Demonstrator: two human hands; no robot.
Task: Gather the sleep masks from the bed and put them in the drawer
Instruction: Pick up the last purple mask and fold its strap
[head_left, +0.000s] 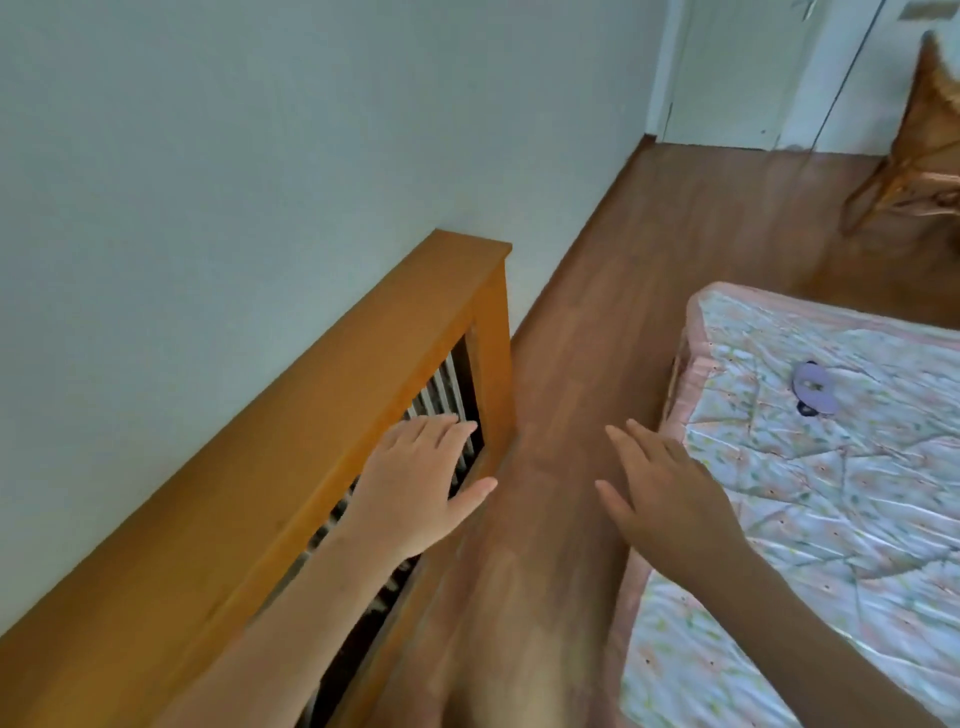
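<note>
A lilac sleep mask (814, 388) with a dark strap lies on the bed (857, 509), near its far left corner, on a pale flowered quilt. My left hand (415, 478) hovers flat and empty in front of the wooden radiator cover, fingers spread. My right hand (670, 499) is held out over the strip of floor at the bed's left edge, also empty with fingers apart, well short of the mask. No drawer is in view.
A wooden radiator cover (322, 415) runs along the white wall on the left. A narrow strip of wooden floor (597, 312) separates it from the bed. A wicker chair (919, 156) stands at the far right, near white doors (737, 73).
</note>
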